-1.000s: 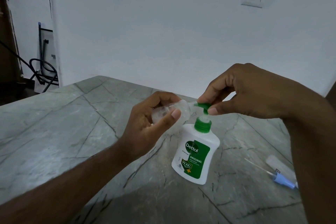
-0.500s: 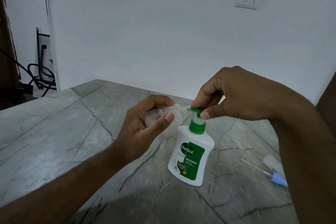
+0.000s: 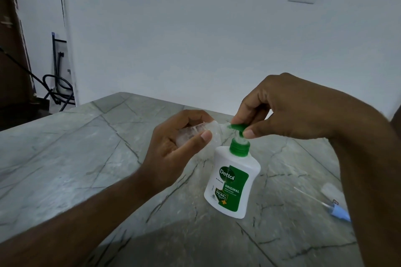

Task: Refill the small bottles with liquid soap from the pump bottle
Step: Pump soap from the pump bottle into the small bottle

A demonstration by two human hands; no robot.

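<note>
A white pump bottle [image 3: 232, 182] with a green label stands upright on the grey veined desk [image 3: 86, 158]. The right hand [image 3: 288, 110] pinches its green pump head [image 3: 237, 127] between thumb and fingers. The left hand [image 3: 173, 147], at nine o'clock of the pump, has its grip closed around a small clear bottle [image 3: 195, 134], tilted with its mouth against the spout. At four o'clock of the pump bottle, well apart, lie a clear vial [image 3: 332, 191] and a blue-capped sprayer tube [image 3: 338, 212].
</note>
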